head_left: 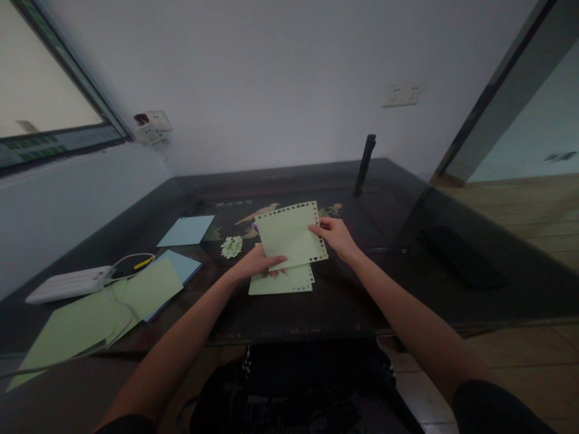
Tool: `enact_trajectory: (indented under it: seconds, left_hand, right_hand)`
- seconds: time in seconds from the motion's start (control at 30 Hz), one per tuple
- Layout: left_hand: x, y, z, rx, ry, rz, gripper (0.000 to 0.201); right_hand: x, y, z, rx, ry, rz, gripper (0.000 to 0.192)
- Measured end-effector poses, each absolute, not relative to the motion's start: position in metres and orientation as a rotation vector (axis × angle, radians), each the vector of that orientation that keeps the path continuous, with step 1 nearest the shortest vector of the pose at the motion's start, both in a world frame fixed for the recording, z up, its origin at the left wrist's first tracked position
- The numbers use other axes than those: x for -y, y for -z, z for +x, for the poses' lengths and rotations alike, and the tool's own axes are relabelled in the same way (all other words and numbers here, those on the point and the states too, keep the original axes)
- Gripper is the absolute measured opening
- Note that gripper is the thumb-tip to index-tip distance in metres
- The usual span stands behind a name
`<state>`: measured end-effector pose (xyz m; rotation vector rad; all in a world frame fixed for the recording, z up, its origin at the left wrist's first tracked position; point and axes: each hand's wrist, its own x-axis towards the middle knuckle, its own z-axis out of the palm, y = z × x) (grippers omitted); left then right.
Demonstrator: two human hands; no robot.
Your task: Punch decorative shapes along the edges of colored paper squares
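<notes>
Between my two hands is a pale green sheet of paper, lifted and slightly tilted, with small shapes punched along its top and right edges and at the lower right corner. My left hand pinches its lower left part, thumb on top. My right hand grips the right edge between thumb and fingers. Below it, another green sheet with punched holes at its right side lies on the dark table, partly covered. A purple bit shows behind the held sheet's left edge; its kind is hidden. Left of the sheet sits a pile of small paper cutouts.
On the left lie a light blue sheet, more green sheets and a white power bank with a cable. A black upright stick stands at the back right, and a dark flat object lies at the right.
</notes>
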<state>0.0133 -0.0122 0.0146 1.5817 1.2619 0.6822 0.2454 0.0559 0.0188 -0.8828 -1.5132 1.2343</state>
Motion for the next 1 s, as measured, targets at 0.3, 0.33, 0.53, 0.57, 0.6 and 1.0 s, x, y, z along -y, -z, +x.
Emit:
enact_trajectory:
  seconds: [0.3, 0.33, 0.53, 0.57, 0.6, 1.0]
  left_hand:
    - [0.012, -0.019, 0.015, -1.287, -0.743, 1.527, 0.038]
    - [0.012, -0.019, 0.014, -1.294, -0.768, 1.521, 0.036]
    - [0.002, -0.017, 0.003, -1.367, -1.071, 1.447, 0.028]
    - [0.000, -0.015, 0.001, -1.381, -1.115, 1.414, 0.030]
    - [-0.002, -0.013, -0.001, -1.390, -1.149, 1.377, 0.031]
    - [-0.010, 0.000, -0.005, -1.346, -1.262, 1.193, 0.038]
  right_hand:
    - [-0.057, -0.019, 0.247, 1.519, -1.196, -0.892, 0.025]
    - [-0.058, -0.020, 0.247, 1.524, -1.169, -0.897, 0.026]
    - [-0.062, -0.021, 0.251, 1.541, -1.166, -0.925, 0.036]
    - [-0.063, -0.020, 0.252, 1.544, -1.173, -0.927, 0.037]
    - [-0.063, -0.020, 0.252, 1.545, -1.178, -0.931, 0.038]
    - [-0.073, -0.007, 0.255, 1.594, -1.122, -0.985, 0.040]
